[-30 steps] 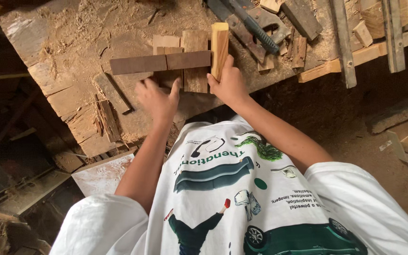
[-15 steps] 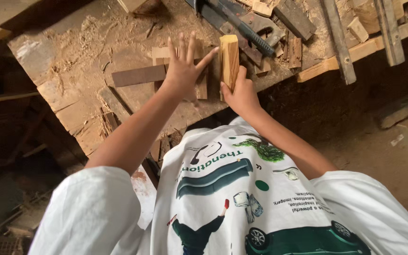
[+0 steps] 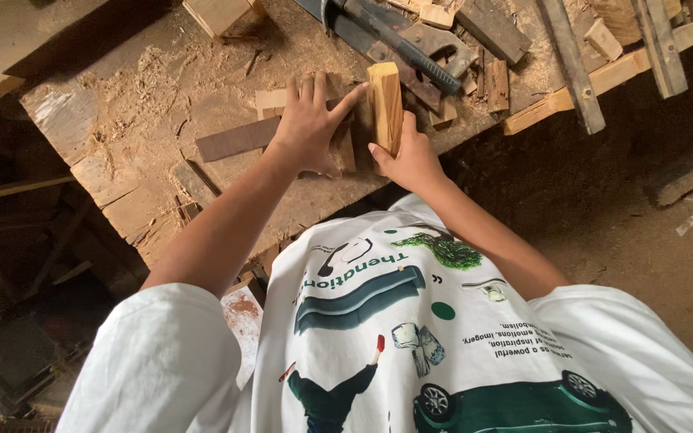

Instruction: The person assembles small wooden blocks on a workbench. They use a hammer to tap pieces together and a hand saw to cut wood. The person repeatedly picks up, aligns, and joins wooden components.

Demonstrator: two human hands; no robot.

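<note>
Head view: my left hand point(image 3: 308, 127) lies flat, fingers spread, pressing on the dark wooden strip point(image 3: 234, 139) and the small boards beside it on the sawdust-covered workbench point(image 3: 122, 104). My right hand point(image 3: 412, 158) is closed around the lower end of a pale wooden block point(image 3: 385, 104), which stands upright at the bench edge, just beside my left thumb. Hammer point(image 3: 411, 44) and offcuts point(image 3: 497, 80) lie beyond the block.
</note>
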